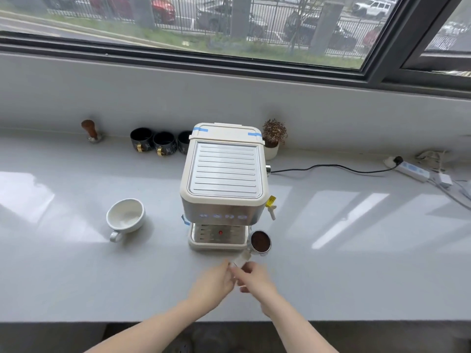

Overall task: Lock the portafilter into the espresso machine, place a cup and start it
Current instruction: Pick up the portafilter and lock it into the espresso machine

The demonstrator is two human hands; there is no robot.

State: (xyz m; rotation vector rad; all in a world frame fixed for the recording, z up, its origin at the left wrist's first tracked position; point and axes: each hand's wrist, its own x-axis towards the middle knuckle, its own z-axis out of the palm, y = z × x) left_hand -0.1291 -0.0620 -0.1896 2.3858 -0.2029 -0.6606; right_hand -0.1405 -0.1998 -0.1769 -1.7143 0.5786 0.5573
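Note:
A cream and steel espresso machine (pixel 224 174) stands in the middle of the grey counter, its drip tray (pixel 218 238) facing me. The portafilter (pixel 260 242), its basket full of dark ground coffee, is at the tray's front right corner. Its pale handle runs back toward me. My right hand (pixel 254 276) is closed around the handle's end. My left hand (pixel 214 281) touches the same handle end from the left, fingers curled against it. A white cup (pixel 125 215) lies tilted on the counter to the machine's left, well apart from both hands.
Three dark mugs (pixel 160 143) and a wooden-handled tamper (pixel 91 131) stand along the back wall at left. A small potted plant (pixel 273 138) sits behind the machine. A black cord (pixel 331 167) runs right to a power strip (pixel 407 169). The counter's front edge (pixel 76 321) is close to me.

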